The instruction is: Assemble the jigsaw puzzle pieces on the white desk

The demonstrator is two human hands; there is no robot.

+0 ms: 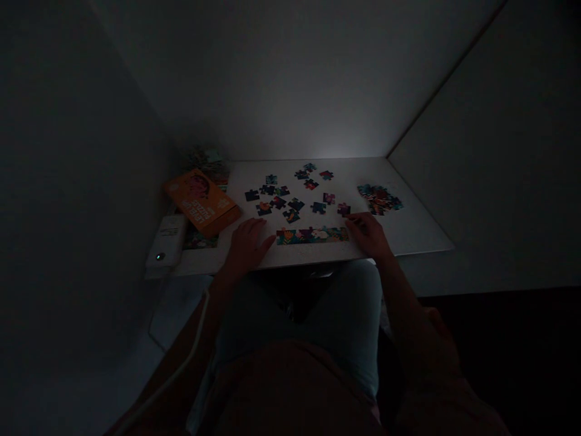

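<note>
The scene is very dark. A joined row of puzzle pieces (312,235) lies near the front edge of a white table (422,236). My left hand (247,243) rests flat on the table at the row's left end, fingers stretched out. My right hand (368,233) sits at the row's right end, fingers curled close to a loose piece (344,209); whether they grip it is unclear. Several loose pieces (290,194) are scattered behind the row.
An orange puzzle box (202,201) lies at the table's left. A white device with a green light (164,245) sits at the left corner. A pile of pieces (379,198) is at the right. Walls enclose the table.
</note>
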